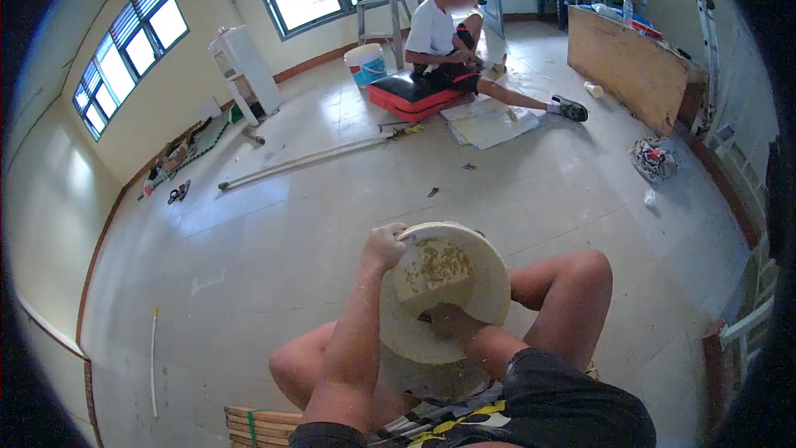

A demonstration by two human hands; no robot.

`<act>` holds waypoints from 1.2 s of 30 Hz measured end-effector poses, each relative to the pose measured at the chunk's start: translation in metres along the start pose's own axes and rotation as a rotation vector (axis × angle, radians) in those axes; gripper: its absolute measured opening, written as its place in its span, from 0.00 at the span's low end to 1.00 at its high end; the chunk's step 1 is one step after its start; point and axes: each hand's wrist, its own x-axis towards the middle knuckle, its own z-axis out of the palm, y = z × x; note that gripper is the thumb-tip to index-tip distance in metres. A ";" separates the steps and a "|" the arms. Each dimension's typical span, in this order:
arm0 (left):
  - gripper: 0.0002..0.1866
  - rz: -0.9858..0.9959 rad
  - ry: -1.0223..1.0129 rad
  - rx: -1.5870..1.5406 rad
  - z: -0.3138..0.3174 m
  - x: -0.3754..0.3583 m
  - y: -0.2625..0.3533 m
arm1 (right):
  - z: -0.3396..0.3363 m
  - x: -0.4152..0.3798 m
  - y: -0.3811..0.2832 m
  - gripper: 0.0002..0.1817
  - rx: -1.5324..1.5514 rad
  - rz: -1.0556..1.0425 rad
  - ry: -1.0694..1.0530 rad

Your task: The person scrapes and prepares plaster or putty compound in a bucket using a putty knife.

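A whitish bucket [495, 270] is tilted between my bent legs, its mouth facing up toward me. Brownish-yellow residue [439, 259] is smeared over its inside. My left hand [385, 247] is closed on the rim at the upper left, fingers hooked over the edge. Deep in the bucket, my right hand [448, 321] is curled close to the inner wall, a dark spot showing at its fingertips; I cannot tell what it holds.
A person [435, 33] sits on a red-and-black cushion [414, 96] ahead, beside a paint bucket [365, 62] and a ladder [394, 0]. A long pole [307, 160] lies on the floor. Rightward are a wooden panel [622, 67] and a crumpled bag [653, 159]. Wooden slats [261, 426] lie near my left leg.
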 end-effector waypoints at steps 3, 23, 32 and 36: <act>0.17 -0.010 0.000 -0.016 -0.003 -0.001 0.006 | 0.001 0.001 0.002 0.25 0.011 0.003 0.003; 0.18 -0.105 -0.069 -0.024 -0.008 0.011 -0.002 | -0.029 -0.020 -0.003 0.19 -0.258 -0.098 0.100; 0.18 -0.088 -0.215 0.045 -0.009 0.020 0.008 | 0.025 0.005 0.041 0.15 -0.145 0.069 0.095; 0.18 -0.064 -0.237 0.054 -0.005 0.020 0.011 | -0.018 -0.029 -0.007 0.18 0.048 0.049 0.081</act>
